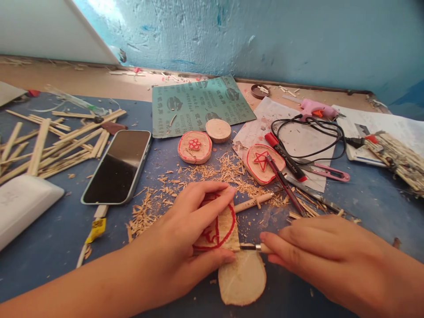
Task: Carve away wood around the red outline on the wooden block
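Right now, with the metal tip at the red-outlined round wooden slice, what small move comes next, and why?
Probably a short, shallow push of the wooden-handled carving tool leftward along the red line. The right hand has its tip at the edge of the red-outlined wooden slice, and the left hand pins that slice with the thumb close to the blade.

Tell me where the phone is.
In the head view, the phone lies left of centre, screen up, between the wooden sticks and the flower-marked wood slice.
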The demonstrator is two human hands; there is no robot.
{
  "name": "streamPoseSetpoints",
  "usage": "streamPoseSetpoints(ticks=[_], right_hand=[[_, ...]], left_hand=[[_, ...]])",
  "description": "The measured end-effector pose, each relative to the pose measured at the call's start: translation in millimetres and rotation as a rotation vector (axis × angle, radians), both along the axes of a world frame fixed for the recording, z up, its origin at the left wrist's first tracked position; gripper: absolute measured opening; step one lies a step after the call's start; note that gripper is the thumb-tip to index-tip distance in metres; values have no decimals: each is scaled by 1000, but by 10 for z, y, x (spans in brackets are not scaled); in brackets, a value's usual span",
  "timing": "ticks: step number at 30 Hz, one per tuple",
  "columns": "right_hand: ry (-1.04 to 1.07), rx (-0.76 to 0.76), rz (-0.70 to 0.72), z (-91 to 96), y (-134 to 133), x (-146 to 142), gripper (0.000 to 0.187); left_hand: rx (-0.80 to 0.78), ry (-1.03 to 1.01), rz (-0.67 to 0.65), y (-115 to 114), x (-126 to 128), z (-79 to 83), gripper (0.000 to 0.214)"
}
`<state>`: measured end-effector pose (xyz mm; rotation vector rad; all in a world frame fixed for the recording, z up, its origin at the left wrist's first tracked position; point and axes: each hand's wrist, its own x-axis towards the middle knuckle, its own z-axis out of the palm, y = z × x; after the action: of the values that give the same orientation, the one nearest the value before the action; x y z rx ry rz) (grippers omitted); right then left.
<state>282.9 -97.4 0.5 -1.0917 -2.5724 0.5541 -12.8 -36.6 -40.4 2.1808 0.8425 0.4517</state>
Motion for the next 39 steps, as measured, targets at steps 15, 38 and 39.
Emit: streamPoseSetpoints(ticks=[15, 38, 39], right_hand=[[96, -409, -126, -107, 181, -7, 24], [84, -157, -186, 1, 72, -237, 29], [92, -175, -198, 8, 65, -250, 27]], left_hand=[[14, 0, 12, -8, -2, -32, 74], [65, 208, -259, 163, -213, 232, 88], [67, 214, -263, 173, -200, 248, 85]])
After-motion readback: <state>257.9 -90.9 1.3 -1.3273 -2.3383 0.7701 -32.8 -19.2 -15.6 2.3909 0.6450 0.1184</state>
